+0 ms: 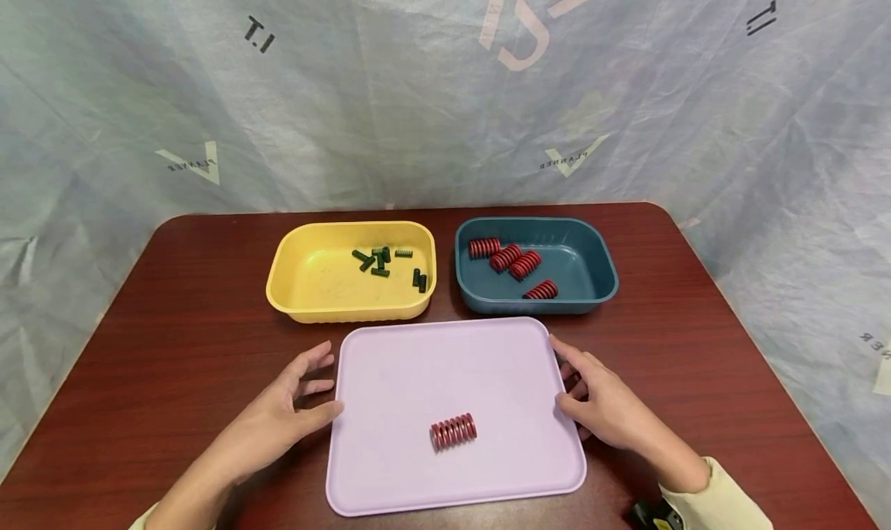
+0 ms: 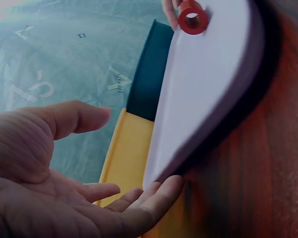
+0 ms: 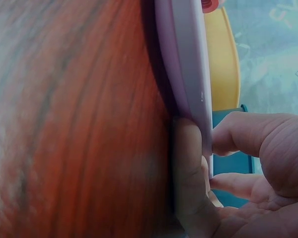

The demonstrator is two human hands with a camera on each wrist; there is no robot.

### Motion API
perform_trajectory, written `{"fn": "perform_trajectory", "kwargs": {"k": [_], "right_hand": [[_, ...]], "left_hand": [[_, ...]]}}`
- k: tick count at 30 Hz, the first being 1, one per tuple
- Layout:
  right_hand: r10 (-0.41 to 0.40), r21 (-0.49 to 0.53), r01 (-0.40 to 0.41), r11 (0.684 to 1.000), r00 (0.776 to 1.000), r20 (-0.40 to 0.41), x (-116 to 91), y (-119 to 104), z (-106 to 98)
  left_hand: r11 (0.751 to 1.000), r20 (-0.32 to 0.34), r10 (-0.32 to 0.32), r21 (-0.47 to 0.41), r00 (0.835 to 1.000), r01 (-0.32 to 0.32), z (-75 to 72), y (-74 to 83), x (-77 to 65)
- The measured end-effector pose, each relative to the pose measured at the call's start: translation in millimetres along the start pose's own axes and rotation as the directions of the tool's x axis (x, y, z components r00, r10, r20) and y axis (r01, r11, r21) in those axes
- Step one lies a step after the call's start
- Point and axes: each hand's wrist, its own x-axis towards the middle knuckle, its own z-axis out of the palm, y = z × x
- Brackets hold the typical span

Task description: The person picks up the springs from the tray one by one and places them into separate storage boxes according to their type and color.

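Observation:
A pale purple tray (image 1: 418, 375) lies on the table with a single red coil spring (image 1: 453, 432) on it. At the tray's left edge is my left hand (image 1: 285, 406), its fingers loosely spread; in the left wrist view the fingertips (image 2: 174, 186) are at the tray's corner and the thumb stands well apart. My right hand (image 1: 602, 398) pinches the right rim. In the right wrist view its thumb (image 3: 228, 134) is on the upper side of the rim and a finger (image 3: 187, 148) is on the outer side, low near the table.
Behind the tray stand a yellow bin (image 1: 306, 271) with several small dark green springs (image 1: 380, 261) and a blue bin (image 1: 578, 271) with several red springs (image 1: 506, 258). A black object (image 1: 654, 514) is by the right sleeve. A printed cloth (image 1: 390, 112) hangs behind the table (image 1: 174, 321).

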Motion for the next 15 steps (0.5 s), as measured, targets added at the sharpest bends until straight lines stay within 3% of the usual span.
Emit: {"fn": "perform_trajectory", "kwargs": {"k": [3, 9, 15], "right_hand": [[0.003, -0.005, -0.003, 1.0, 1.0, 0.001, 0, -1, 0], [0.019, -0.007, -0.019, 1.0, 1.0, 0.012, 2, -1, 1], [0.028, 0.002, -0.028, 1.0, 1.0, 0.007, 0, -2, 0]], "left_hand": [[1.0, 0.001, -0.024, -0.009, 1.0, 0.024, 1.6, -4.5, 2.5], [1.0, 0.004, 0.01, -0.018, 1.0, -0.01, 2.5, -12.9, 9.9], [0.996, -0.011, 0.017, -0.085, 1.0, -0.018, 6.0, -19.7, 20.8]]}}
